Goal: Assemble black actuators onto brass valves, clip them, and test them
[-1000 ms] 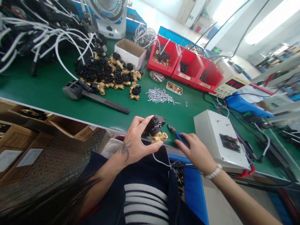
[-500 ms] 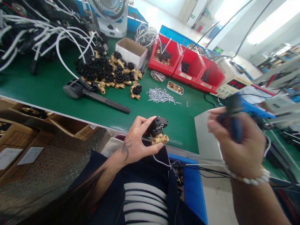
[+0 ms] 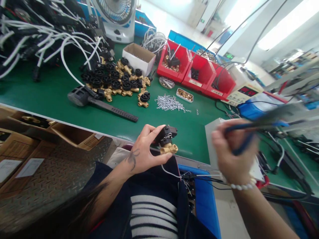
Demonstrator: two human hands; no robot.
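My left hand (image 3: 144, 151) is closed around a small valve (image 3: 167, 140) with a black top and a brass body, held just above the near edge of the green table (image 3: 50, 93). A white wire hangs from under the valve. My right hand (image 3: 233, 154), blurred by motion, is closed on blue-handled pliers (image 3: 251, 127) raised in front of the white box (image 3: 211, 132). The pliers point to the right, away from the valve. A bead bracelet circles my right wrist.
A heap of black-and-brass valves (image 3: 117, 81) lies mid-table beside a black ribbed tool (image 3: 99, 103) and a cardboard box (image 3: 138, 58). Metal clips (image 3: 170, 102), a tray of brass parts (image 3: 184, 95), red bins (image 3: 196, 71), a fan (image 3: 117, 16) and white cables (image 3: 37, 39) stand further back.
My right hand picked the blue-handled pliers off the table, lifted them, and now swings them in a blur. The left hand has kept the valve almost still.
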